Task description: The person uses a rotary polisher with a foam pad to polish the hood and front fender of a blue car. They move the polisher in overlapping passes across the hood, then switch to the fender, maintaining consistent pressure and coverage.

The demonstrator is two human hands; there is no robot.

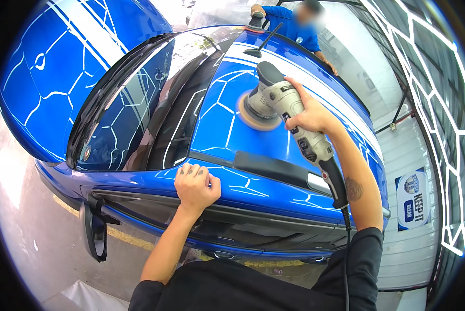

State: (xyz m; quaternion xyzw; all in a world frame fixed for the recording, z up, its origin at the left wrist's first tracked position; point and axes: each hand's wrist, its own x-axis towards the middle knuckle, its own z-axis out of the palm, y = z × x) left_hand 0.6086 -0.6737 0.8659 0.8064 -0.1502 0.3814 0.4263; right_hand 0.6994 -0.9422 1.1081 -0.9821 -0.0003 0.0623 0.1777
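Observation:
My right hand (314, 114) grips the grey body of a corded car polisher (288, 103). The tool's round foam pad (257, 122) lies on the blue car roof (217, 128) and is blurred at its rim. From the black rear handle, a power cord (347, 248) runs down past my right arm. My left hand (196, 186) rests as a loose fist on the roof's near edge, beside the top corner of the windshield (139, 116). Its fingers are curled and I see nothing in them.
Across the car a co-worker in a blue shirt (281, 19) holds another polisher (254, 23) on the roof. An antenna (261, 42) rises between us. A black roof rail strip (271, 165) runs along the near side. The side mirror (95, 231) juts out at lower left.

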